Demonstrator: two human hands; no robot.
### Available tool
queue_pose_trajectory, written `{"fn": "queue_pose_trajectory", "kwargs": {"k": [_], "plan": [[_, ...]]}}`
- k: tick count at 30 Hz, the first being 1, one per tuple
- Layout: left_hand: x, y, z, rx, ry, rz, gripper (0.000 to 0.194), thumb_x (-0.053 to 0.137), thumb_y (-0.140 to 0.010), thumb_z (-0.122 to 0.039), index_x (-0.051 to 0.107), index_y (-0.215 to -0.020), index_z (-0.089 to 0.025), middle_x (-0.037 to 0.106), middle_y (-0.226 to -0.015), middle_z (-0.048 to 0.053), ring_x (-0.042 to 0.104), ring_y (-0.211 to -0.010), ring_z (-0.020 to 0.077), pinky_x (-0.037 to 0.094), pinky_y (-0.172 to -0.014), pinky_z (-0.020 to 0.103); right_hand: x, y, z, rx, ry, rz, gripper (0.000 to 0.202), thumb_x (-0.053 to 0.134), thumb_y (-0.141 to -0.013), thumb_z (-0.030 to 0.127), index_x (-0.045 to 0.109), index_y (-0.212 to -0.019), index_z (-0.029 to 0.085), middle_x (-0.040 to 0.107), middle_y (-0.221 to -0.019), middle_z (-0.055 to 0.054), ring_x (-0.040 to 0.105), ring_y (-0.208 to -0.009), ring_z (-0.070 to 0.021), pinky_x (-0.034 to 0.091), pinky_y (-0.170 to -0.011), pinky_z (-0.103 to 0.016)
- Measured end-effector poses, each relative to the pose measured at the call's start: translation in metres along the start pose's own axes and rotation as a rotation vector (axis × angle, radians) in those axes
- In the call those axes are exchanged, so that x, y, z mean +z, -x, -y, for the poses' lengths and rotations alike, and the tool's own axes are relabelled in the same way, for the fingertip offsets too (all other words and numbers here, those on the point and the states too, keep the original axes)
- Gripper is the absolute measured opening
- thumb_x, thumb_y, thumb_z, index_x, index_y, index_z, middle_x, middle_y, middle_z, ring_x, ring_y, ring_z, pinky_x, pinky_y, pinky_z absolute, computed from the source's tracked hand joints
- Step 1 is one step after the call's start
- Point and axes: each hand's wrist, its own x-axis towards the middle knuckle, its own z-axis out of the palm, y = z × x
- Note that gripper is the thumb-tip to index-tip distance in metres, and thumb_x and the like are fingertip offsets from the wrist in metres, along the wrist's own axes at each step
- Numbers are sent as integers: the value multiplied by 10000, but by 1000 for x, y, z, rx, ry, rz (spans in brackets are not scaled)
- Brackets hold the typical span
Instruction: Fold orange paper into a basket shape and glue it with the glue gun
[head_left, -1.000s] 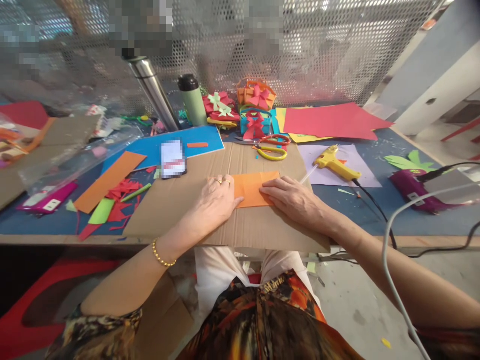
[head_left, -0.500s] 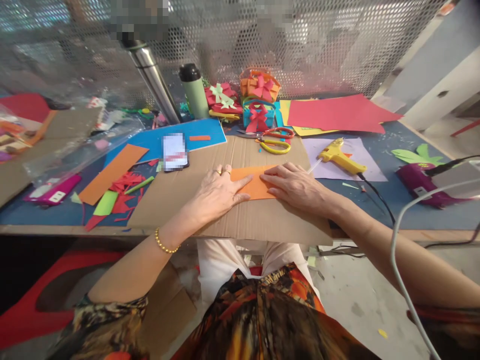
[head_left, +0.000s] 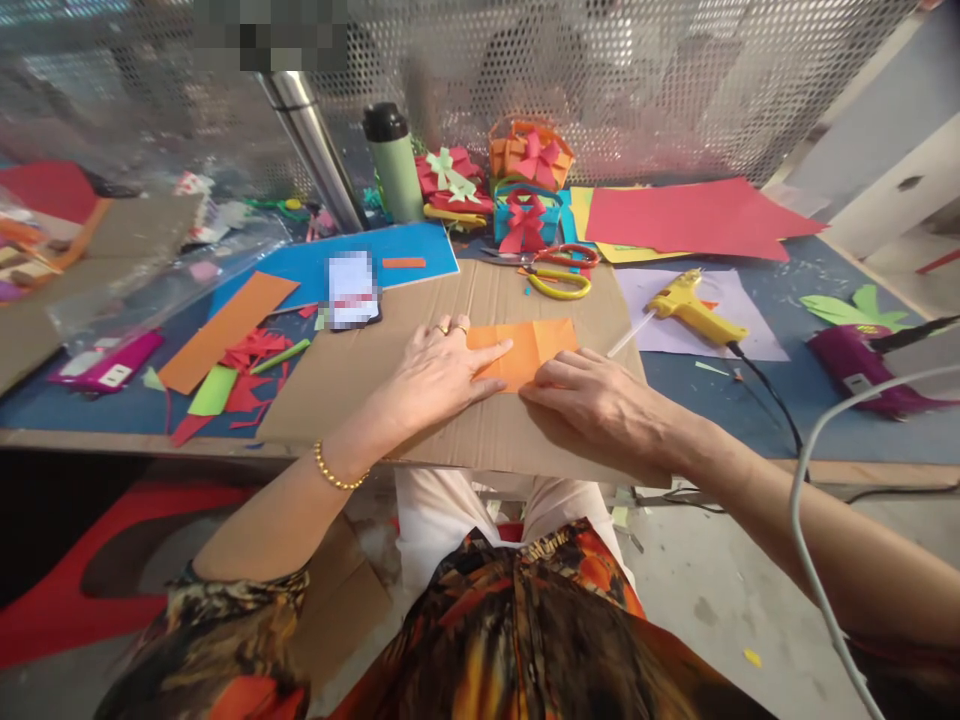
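A creased piece of orange paper (head_left: 531, 345) lies on a flat sheet of brown cardboard (head_left: 442, 440) in front of me. My left hand (head_left: 442, 368) rests flat on its left end, index finger and thumb stretched out over the paper. At the lower right edge of the paper is my right hand (head_left: 592, 392), its fingers curled together against that edge; the fingertips are partly hidden. Vertical fold lines show in the paper between the hands.
Scissors (head_left: 559, 283) lie just behind the paper. A yellow glue gun (head_left: 694, 308) rests on lilac paper at right. A phone (head_left: 351, 290), paper scraps (head_left: 247, 370) and an orange strip (head_left: 229, 330) are at left. Bottles (head_left: 395, 165) and small paper baskets (head_left: 525, 220) stand behind.
My right hand has drawn back toward the paper's lower right edge and its fingers have curled, uncovering the paper's right part. The left hand stays flat on the paper.
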Motion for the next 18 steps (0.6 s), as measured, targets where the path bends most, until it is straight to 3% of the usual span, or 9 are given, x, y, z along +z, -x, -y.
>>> {"fn": "queue_pose_trajectory", "kwargs": {"k": [4, 10, 18], "plan": [[3, -1, 1, 17, -13, -25, 547, 463, -1030, -556, 480, -1549, -382, 539, -1402, 188, 488, -1326, 377, 409, -1040, 494, -8, 13, -7, 31, -97, 13, 332, 420, -1049, 260, 705, -1167, 138, 681, -979, -126, 592, -873, -235, 456, -788, -400], [6, -1, 3, 20, -19, -42, 547, 455, -1027, -566, 493, -1541, -382, 552, -1373, 183, 497, -1287, 368, 411, -1023, 490, -10, 35, -21, 37, -258, -59, 350, 410, -1040, 222, 705, -1226, 196, 714, -1194, -136, 638, -1023, -252, 506, -856, -433], [3, -1, 1, 9, -32, -10, 544, 446, -1038, -544, 472, -1555, -377, 538, -1381, 188, 496, -1285, 365, 401, -1020, 469, -8, 56, -33, 61, -155, -111, 321, 421, -1024, 127, 706, -1160, 184, 741, -1083, -109, 641, -956, -221, 516, -800, -396]]}}
